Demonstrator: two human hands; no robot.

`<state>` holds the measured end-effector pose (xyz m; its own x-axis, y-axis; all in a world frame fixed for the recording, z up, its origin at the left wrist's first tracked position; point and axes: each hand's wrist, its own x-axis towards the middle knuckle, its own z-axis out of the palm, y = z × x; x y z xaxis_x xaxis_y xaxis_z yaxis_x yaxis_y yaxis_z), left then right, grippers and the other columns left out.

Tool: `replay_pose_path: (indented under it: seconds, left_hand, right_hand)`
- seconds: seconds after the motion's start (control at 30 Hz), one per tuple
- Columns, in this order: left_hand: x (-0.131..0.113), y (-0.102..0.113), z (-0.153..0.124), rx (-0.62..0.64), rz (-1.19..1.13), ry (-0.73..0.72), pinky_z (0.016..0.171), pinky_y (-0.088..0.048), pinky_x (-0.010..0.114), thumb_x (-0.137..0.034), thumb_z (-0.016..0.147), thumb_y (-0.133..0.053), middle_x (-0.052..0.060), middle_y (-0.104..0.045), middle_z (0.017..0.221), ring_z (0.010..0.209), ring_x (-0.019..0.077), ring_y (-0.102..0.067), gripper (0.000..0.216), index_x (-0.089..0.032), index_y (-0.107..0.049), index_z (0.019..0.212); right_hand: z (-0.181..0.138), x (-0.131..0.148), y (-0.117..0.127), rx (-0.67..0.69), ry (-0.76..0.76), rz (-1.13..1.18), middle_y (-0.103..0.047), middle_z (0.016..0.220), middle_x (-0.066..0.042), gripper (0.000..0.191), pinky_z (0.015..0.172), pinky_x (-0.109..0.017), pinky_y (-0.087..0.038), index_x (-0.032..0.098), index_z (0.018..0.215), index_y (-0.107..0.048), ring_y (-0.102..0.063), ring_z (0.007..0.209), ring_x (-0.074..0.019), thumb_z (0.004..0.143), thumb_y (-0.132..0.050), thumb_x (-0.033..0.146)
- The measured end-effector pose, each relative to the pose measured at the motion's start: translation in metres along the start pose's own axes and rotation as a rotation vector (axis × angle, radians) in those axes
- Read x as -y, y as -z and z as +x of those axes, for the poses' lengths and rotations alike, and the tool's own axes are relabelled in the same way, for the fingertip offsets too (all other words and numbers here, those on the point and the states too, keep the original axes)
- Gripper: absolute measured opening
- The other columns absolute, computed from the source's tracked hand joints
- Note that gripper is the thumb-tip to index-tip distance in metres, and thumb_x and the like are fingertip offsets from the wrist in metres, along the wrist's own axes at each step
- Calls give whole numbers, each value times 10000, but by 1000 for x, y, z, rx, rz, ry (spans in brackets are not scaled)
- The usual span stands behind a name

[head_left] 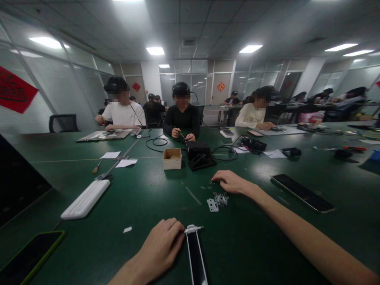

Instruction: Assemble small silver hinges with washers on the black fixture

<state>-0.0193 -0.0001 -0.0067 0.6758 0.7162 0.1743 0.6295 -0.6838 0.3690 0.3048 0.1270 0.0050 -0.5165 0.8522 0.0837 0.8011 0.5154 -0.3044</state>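
Note:
My left hand (163, 243) rests on the table with its fingers curled together at the top left corner of a narrow dark panel in a white frame (196, 257). A white strip (193, 228) with a thin pin-like end lies across the top of that frame. Farther off, my right hand (230, 182) reaches down to the table, thumb and fingertips closed at a tiny metal piece (211, 182). Just below that hand lies a small pile of flat metal plates (221, 199), with a larger holed plate (212, 205) at its left.
A small open box (172, 159) stands beside a black device (198, 154) with cables. Dark phones lie at right (303, 192) and lower left (32, 257). A white bar-shaped case (86, 200), a brush (96, 167) and papers (126, 163) are at left. Several people sit across the table.

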Motion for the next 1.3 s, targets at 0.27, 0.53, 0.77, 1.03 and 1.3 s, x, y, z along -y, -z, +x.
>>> replay_pose_path:
  seconds: [0.27,0.53,0.77,1.03,1.3]
  left_hand:
    - [-5,5,1,16,1,14,691,-440,309,-191,950,-377,44,-605,908,779,193,-560,161,-199,-538,954]
    - [-5,6,2,33,-14,20,695,-436,318,-186,951,-367,45,-604,907,781,198,-563,170,-201,-535,961]
    - [-5,5,2,47,-16,32,700,-439,327,-197,957,-364,46,-604,913,786,203,-565,173,-207,-537,965]
    - [-4,4,2,28,-16,14,691,-448,311,-201,950,-367,50,-613,911,785,198,-566,180,-204,-546,960]
    - [-4,4,2,12,1,9,683,-437,309,-209,953,-358,48,-613,895,770,196,-566,186,-205,-544,948]
  right_hand:
    - [-1,17,-1,78,-52,-8,-607,1126,-97,466,868,-314,-453,199,1168,-649,-576,1014,-228,749,-465,109]
    - [-2,14,9,107,-32,22,-670,979,-69,277,766,-298,-478,197,1003,-694,-613,861,-207,803,-502,196]
    - [-1,10,6,119,-29,11,-675,937,-55,229,749,-287,-472,198,954,-700,-619,833,-194,804,-527,215]
    - [-3,-19,18,69,-189,-81,-701,934,-44,210,720,-262,-474,216,938,-696,-643,834,-197,800,-538,209]
    - [-40,-101,28,-79,-584,-328,-633,1121,-210,344,899,-413,-434,98,1094,-669,-585,1064,-322,839,-447,158]
